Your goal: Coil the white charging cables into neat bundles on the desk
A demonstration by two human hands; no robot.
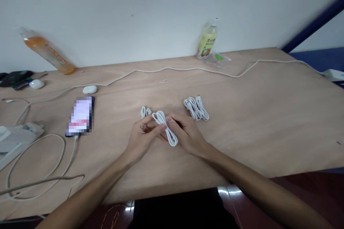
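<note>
A coiled white cable (pixel 170 135) is pinched between my two hands, above the middle of the table near its front. My left hand (pixel 145 134) grips its left side, thumb on top of the strands. From the right, my right hand (pixel 185 132) holds the same bundle with its thumb and fingers; some of its fingertips are hidden. Just behind my left hand lies another small white cable bundle (pixel 145 111), partly covered by the fingers. Beyond my right hand, more coiled white cables (pixel 196 108) lie side by side on the table.
On the wooden table (pixel 255 121), a phone (pixel 80 116) with a plugged-in cable lies left, near a white earbud case (pixel 90 89) and a power strip (pixel 18 143). A long white cord (pixel 166 68) crosses the back. An orange bottle (pixel 48 52) and a yellow-labelled bottle (pixel 207 41) stand by the wall.
</note>
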